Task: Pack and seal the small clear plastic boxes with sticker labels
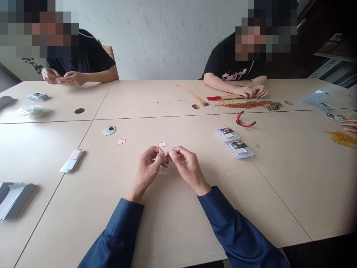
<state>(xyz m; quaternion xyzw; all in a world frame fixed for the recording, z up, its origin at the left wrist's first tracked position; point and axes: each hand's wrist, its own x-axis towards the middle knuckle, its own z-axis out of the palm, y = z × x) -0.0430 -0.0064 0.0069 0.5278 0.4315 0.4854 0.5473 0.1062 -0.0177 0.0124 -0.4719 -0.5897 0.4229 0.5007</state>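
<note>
- the light wood-toned table [170, 223] fills most of the frame, crossed by seams; a pale tiled wall [158, 41] closes the top centre, and dark furniture [331, 48] stands at upper right.
- two people in dark tops sit at the far side, upper left and upper right; part of another person's hand [350, 124] shows at the right edge.
- two stacks of cards [240, 150] right of centre, one just behind the other; one red-handled tool [253, 124] above them.
- two bundles of orange-brown cords [248, 105] at upper right, one larger; one heap of yellow strips [340, 138] at far right.
- two loose red-bordered labels [121, 141] near the middle, one white disc [106, 131] with a dark spot, one pile of pale sheets [19, 203] at lower left.
- at frame centre, the left hand [149, 163] pinches a small pale piece [164, 155], thin, with a reddish edge; further detail is too small to tell.
- the right hand [185, 165] has its fingertips drawn narrow beside it; whether they grip it i cannot tell.
- a clear card with black print [164, 171] shows below the fingers, partly hidden.
</note>
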